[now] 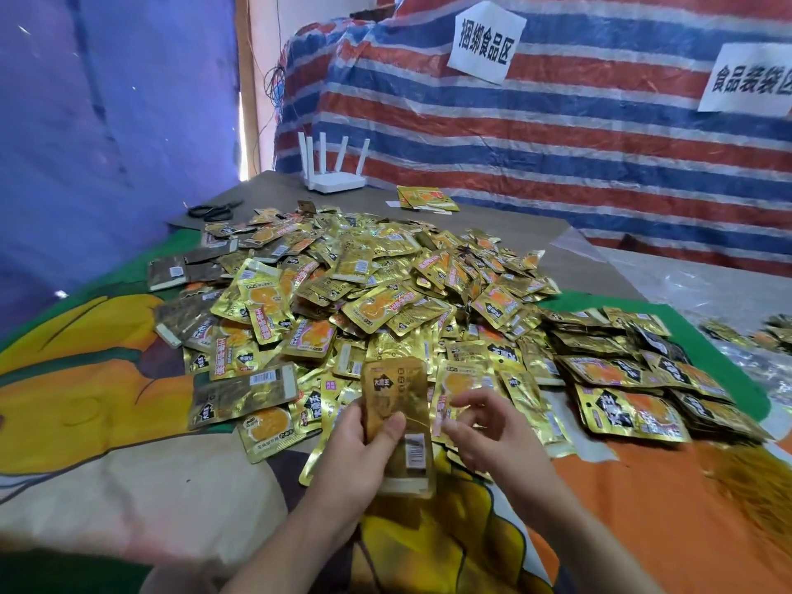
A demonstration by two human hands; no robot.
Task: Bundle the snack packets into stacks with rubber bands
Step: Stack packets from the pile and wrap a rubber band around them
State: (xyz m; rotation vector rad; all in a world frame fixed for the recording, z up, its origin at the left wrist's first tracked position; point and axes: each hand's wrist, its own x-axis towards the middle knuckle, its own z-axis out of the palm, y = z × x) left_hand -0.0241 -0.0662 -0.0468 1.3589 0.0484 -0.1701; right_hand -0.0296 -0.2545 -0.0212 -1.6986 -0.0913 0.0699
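Note:
A big heap of gold snack packets [368, 289] covers the middle of the table. My left hand [364, 456] grips a small upright stack of gold packets [400, 405], thumb across its front, above the near edge of the heap. My right hand [488, 426] hovers just right of the stack with fingers loosely curled over the loose packets; I cannot tell whether it holds anything. Bundled stacks [621, 379] lie in rows at the right. Dark rubber bands [214, 212] lie at the table's far left corner.
A colourful printed cloth [107, 400] covers the near table. A white router [334, 173] with antennas stands at the back. More bundles [424, 198] lie behind the heap. A striped tarp [557, 143] with paper signs forms the back wall. Clear plastic sheet [685, 285] lies at right.

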